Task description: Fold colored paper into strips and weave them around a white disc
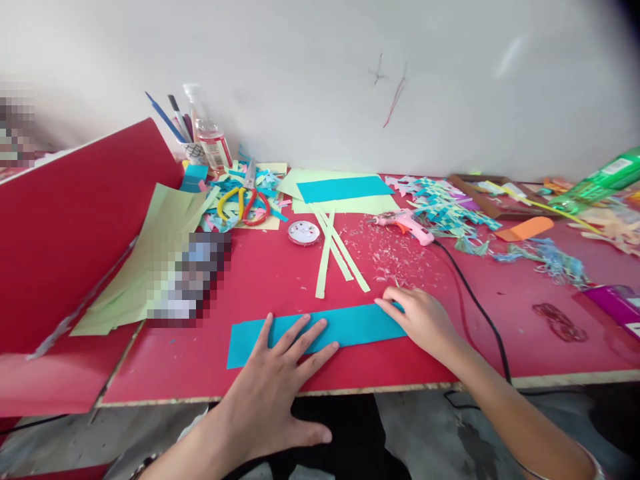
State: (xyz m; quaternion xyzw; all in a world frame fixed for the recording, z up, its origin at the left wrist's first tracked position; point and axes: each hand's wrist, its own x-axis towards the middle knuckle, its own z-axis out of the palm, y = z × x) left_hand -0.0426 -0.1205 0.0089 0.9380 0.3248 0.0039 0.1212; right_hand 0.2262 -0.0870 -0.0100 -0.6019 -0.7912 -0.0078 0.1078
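Spread wide, fingers loose, the left hand (280, 373) rests on the blue strip (357, 327). I see the right hand (425, 323) bunched at its right end, though I cannot tell whether it pinches. The blue strip lies near the table's (165, 373) front edge; beyond are pale strips (327, 260) and a glue gun (410, 225).

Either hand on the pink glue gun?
No, both the left hand and the right hand are on the blue paper strip, with the pink glue gun lying apart beyond them.
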